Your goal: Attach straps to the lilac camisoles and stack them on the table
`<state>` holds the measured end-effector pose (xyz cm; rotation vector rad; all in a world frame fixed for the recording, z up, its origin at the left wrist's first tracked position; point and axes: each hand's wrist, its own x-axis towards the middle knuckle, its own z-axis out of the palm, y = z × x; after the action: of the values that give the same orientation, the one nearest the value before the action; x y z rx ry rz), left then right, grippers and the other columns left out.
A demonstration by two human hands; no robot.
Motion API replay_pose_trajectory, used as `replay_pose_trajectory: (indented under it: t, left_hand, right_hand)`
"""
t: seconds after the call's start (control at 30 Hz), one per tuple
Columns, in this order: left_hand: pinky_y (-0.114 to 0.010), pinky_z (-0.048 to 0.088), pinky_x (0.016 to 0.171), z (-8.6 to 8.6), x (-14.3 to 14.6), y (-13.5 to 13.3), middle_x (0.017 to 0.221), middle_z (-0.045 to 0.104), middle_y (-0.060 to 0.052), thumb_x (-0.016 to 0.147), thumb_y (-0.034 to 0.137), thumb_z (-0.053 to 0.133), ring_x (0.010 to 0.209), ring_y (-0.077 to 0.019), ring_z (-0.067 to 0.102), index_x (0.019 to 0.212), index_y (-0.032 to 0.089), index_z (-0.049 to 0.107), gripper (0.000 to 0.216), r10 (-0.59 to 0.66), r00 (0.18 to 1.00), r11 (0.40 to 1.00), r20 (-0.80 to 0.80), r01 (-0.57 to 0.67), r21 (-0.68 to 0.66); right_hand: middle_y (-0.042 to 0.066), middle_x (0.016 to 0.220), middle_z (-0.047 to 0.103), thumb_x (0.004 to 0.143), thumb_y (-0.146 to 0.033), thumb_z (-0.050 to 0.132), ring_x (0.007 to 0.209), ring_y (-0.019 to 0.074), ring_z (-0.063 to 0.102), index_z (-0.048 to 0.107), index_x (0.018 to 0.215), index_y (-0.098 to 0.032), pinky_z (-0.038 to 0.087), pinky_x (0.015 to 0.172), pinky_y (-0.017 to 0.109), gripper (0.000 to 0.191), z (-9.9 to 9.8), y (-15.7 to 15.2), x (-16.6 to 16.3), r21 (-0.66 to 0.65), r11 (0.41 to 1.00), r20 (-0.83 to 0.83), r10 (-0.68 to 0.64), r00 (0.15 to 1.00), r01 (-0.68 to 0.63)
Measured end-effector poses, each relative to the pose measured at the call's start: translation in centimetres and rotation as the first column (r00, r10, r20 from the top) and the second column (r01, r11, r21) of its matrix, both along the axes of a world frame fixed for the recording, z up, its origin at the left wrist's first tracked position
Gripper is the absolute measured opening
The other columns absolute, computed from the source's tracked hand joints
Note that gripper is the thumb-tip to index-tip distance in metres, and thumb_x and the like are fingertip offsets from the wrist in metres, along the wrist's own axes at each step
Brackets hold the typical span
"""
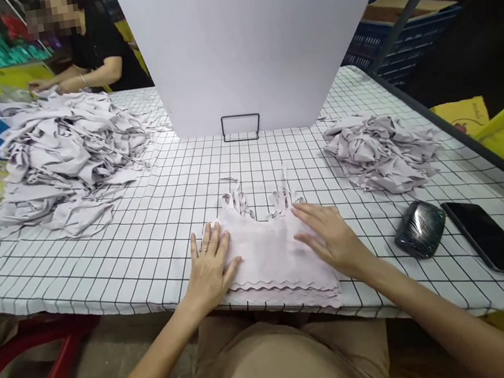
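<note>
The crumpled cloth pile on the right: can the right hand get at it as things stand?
Probably yes. The right hand is at the pale garment, and only checked tablecloth shows between it and the cloth pile. The phone lies off to the side of that path.

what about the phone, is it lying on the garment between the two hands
No, the phone lies on the grid-patterned cloth to the right of the right hand, apart from the garment.

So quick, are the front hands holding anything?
Left hand: open, touching the pale cloth at its left edge.
Right hand: open, touching its right side.
</note>
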<state>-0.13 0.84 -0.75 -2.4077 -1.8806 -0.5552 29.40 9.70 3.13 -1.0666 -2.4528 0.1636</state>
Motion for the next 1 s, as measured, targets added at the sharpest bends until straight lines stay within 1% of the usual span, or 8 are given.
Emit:
replay_pose_trajectory:
  t: [0.17, 0.3, 0.43, 0.53, 0.63, 0.73, 0.83, 1.0]
  left_hand:
    - [-0.069, 0.013, 0.122, 2.0, -0.2, 1.6, 0.155, 0.045, -0.017, 0.103, 0.034, 0.046, 0.151, -0.0347, 0.029, 0.147, 0.018, 0.046, 0.048, -0.050, 0.994, 0.992, 0.097, 0.038, 0.122]
    - [-0.068, 0.020, 0.122, 2.6, -1.2, 3.0, 0.148, 0.055, -0.014, 0.102, 0.026, 0.048, 0.146, -0.0328, 0.040, 0.137, 0.021, 0.057, 0.037, -0.060, 0.977, 0.986, 0.205, 0.026, 0.163]
    - [-0.061, 0.035, 0.118, 3.5, -3.6, 4.3, 0.141, 0.062, -0.011, 0.098, 0.026, 0.055, 0.140, -0.0304, 0.050, 0.128, 0.023, 0.065, 0.032, -0.025, 0.894, 0.988, 0.447, -0.048, 0.150]
    - [-0.051, 0.049, 0.109, 4.9, -5.3, 5.3, 0.133, 0.067, -0.010, 0.094, 0.032, 0.062, 0.128, -0.0280, 0.060, 0.122, 0.023, 0.070, 0.031, 0.076, 0.704, 0.991, 0.706, -0.132, 0.025]
    - [-0.044, 0.054, 0.101, 6.4, -6.3, 6.7, 0.122, 0.072, -0.012, 0.086, 0.039, 0.072, 0.115, -0.0270, 0.066, 0.113, 0.019, 0.074, 0.033, 0.215, 0.397, 0.975, 0.892, -0.141, -0.173]
    - [-0.039, 0.056, 0.092, 7.3, -6.1, 7.7, 0.109, 0.076, -0.013, 0.079, 0.041, 0.080, 0.100, -0.0247, 0.071, 0.105, 0.015, 0.076, 0.037, 0.296, 0.140, 0.954, 0.945, 0.000, -0.299]
    - [-0.037, 0.057, 0.087, 7.5, -4.9, 7.7, 0.103, 0.077, -0.014, 0.079, 0.037, 0.080, 0.091, -0.0231, 0.073, 0.104, 0.012, 0.076, 0.036, 0.386, -0.016, 0.905, 0.922, 0.201, -0.375]
    - [-0.044, 0.053, 0.102, 6.4, -1.1, 6.1, 0.111, 0.075, -0.021, 0.095, 0.028, 0.062, 0.105, -0.0283, 0.073, 0.106, 0.005, 0.073, 0.027, 0.567, -0.290, 0.775, 0.771, 0.505, -0.380]
  right_hand:
    - [0.012, 0.102, 0.070, 0.099, -0.029, 0.048, 0.100, 0.0280, 0.058, 0.073, 0.105, -0.022, 0.048, 0.091, 0.048, 0.026, 3.3, 10.4, -9.8, -0.100, 0.993, -0.094, 0.053, 0.994, -0.062]
    - [0.018, 0.106, 0.066, 0.089, -0.023, 0.063, 0.108, 0.0338, 0.049, 0.074, 0.093, -0.014, 0.034, 0.099, 0.062, 0.015, 1.8, 16.5, -17.8, -0.178, 0.983, 0.058, 0.066, 0.996, -0.055]
    - [0.019, 0.095, 0.067, 0.083, -0.010, 0.063, 0.108, 0.0340, 0.049, 0.072, 0.073, -0.011, 0.028, 0.102, 0.066, 0.013, 0.2, 18.5, -20.7, -0.215, 0.974, 0.037, 0.076, 0.996, -0.066]
    - [0.012, 0.088, 0.069, 0.088, -0.011, 0.057, 0.101, 0.0268, 0.054, 0.072, 0.082, -0.014, 0.043, 0.094, 0.050, 0.017, 1.3, 18.3, -20.4, -0.261, 0.962, -0.041, 0.077, 0.996, -0.085]
    - [0.006, 0.086, 0.069, 0.092, -0.022, 0.056, 0.084, 0.0174, 0.060, 0.071, 0.092, -0.017, 0.051, 0.081, 0.037, 0.016, 3.6, 17.3, -19.5, -0.339, 0.922, -0.251, 0.104, 0.962, -0.188]
    - [0.001, 0.073, 0.066, 0.086, -0.031, 0.068, 0.063, 0.0121, 0.058, 0.071, 0.083, -0.019, 0.052, 0.072, 0.034, 0.013, 6.0, 15.6, -18.3, -0.424, 0.790, -0.610, 0.112, 0.785, -0.442]
    - [-0.002, 0.063, 0.064, 0.083, -0.038, 0.074, 0.062, 0.0133, 0.060, 0.074, 0.083, -0.021, 0.053, 0.070, 0.035, 0.016, 7.4, 13.2, -16.6, -0.426, 0.692, -0.748, 0.094, 0.657, -0.583]
    - [0.001, 0.074, 0.071, 0.089, -0.029, 0.071, 0.080, 0.0181, 0.064, 0.078, 0.093, -0.027, 0.054, 0.079, 0.040, 0.009, 6.9, 7.5, -12.4, -0.319, 0.738, -0.723, 0.217, 0.656, -0.595]
